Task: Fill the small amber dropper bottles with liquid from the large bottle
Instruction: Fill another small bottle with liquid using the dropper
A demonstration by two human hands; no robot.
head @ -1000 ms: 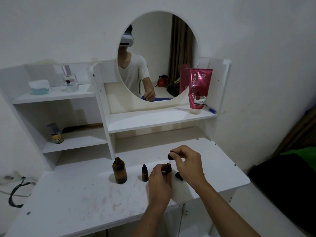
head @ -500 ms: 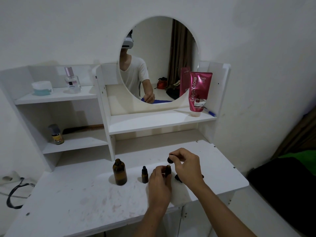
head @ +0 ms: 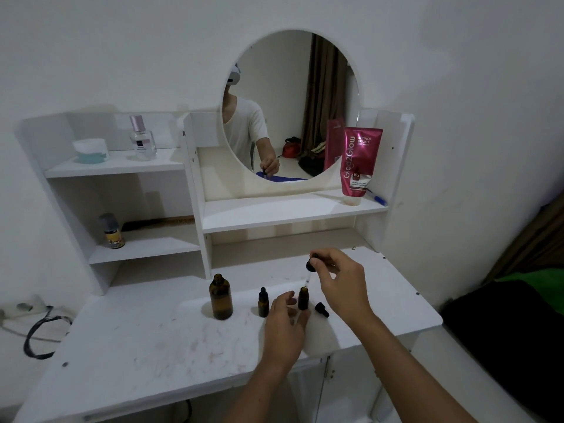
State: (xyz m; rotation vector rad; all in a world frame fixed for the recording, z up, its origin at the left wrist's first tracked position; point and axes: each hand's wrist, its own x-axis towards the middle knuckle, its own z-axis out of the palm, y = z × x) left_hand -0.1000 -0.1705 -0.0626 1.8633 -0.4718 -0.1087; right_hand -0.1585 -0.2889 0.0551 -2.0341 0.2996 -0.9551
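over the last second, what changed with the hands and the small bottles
The right hand lifted the dropper up, so its glass tip is now just above the open small bottle. The left hand let go of that bottle; its fingers now rest loosely beside it. The large bottle, the capped small bottle and the loose cap stayed where they were.

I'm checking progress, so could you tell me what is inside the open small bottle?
The dropper in the right hand has its glass tip at the open small bottle; the dark glass hides any liquid level.
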